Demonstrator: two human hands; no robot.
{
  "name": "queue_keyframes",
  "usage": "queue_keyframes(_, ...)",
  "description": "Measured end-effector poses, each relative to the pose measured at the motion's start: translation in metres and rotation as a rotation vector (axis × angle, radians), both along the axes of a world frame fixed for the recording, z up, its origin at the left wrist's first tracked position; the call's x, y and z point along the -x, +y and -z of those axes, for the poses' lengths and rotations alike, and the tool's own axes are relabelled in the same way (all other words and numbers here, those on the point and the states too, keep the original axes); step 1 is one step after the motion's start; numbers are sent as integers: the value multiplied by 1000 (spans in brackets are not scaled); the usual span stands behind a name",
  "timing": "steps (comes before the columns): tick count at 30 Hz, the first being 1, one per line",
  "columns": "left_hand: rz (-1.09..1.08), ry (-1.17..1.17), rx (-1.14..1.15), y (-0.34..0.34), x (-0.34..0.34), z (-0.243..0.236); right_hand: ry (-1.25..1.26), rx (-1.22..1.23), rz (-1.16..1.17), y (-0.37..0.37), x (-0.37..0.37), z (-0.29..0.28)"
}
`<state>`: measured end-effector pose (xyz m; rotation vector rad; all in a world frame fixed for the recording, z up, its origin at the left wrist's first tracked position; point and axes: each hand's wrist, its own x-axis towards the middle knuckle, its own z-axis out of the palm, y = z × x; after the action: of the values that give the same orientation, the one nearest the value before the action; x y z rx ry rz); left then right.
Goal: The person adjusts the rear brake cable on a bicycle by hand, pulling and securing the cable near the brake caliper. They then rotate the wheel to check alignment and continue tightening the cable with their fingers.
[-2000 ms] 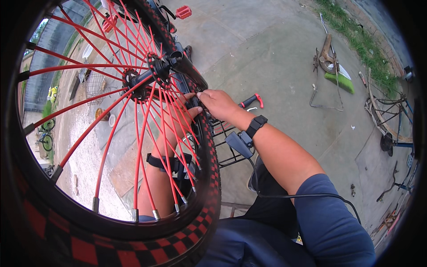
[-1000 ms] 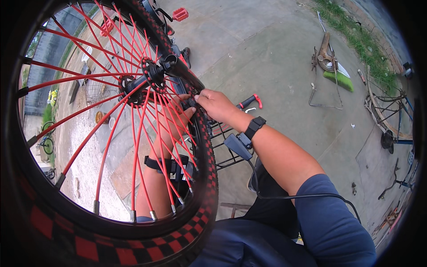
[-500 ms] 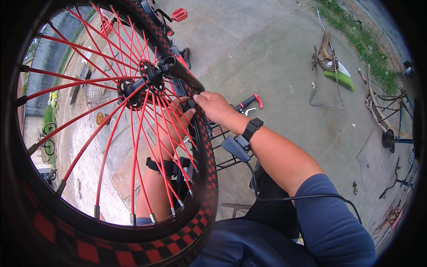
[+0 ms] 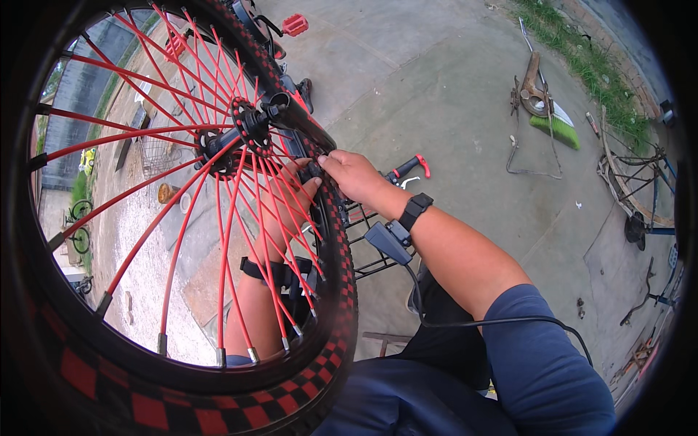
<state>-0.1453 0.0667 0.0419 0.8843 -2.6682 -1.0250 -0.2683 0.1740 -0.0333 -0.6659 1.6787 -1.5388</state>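
Observation:
A bicycle wheel with red spokes (image 4: 171, 86) and a red-and-black checkered tyre (image 4: 253, 414) fills the left of the view. The black fork arm (image 4: 307, 128) runs from the hub toward my hands. Behind the spokes, my left hand (image 4: 291, 190) has its thumb and fingers closed around a small black part (image 4: 310, 171) beside the tyre. On the tyre's other side, my right hand (image 4: 355, 176) pinches at the same spot with thumb and forefinger. Its fingertips hide what they grip. Both wrists wear black straps, the right with a small device and cable.
A handlebar end with a red grip (image 4: 423, 167) and a black wire basket (image 4: 367, 260) lie below the right forearm. A red pedal (image 4: 294, 25) is at the top. Further right are a green brush (image 4: 556, 132) and old metal parts (image 4: 631, 182) on concrete.
The wheel and its hub have shifted very slightly to the right in view. Both hands keep their hold at the same place.

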Motion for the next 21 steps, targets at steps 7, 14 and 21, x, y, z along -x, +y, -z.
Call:
queue_keyframes(7, 52, 13, -71, -9, -4, 0, 343, 155, 14, 4, 0, 2)
queue_keyframes(14, 86, 100, -152, -12, -5, 9, 541, 130, -27, 8, 10, 3)
queue_keyframes(21, 134, 63, -65, -15, -4, 13, 476, 90, -79, 15, 13, -8)
